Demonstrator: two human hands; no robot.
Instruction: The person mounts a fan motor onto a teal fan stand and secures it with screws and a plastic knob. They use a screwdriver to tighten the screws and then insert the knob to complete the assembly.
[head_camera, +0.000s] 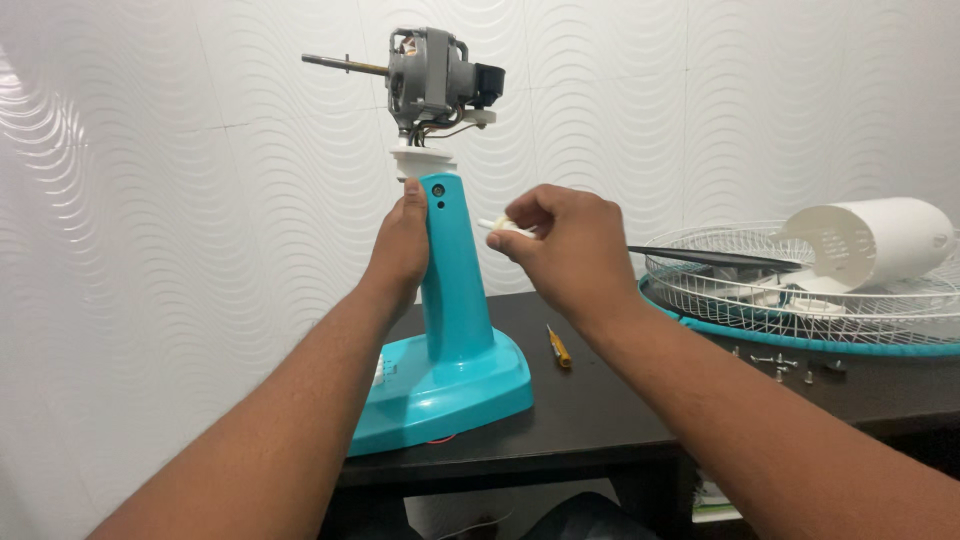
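Observation:
A turquoise fan stand (458, 310) rises from its base on a dark table (590, 420). On top of it sits a bare grey fan motor (430, 80) with its shaft pointing left. My left hand (402, 245) grips the upper left side of the stand's column. To the right of the column, my right hand (560, 245) pinches a small white plastic part (503, 228) between its fingertips, just apart from the stand.
A yellow-handled screwdriver (558, 347) lies on the table beside the base. At the right, white wire fan grilles (800, 290) with a turquoise rim hold a white motor cover (870, 240) and a dark blade. Several loose screws (790, 365) lie in front. A white wavy wall stands behind.

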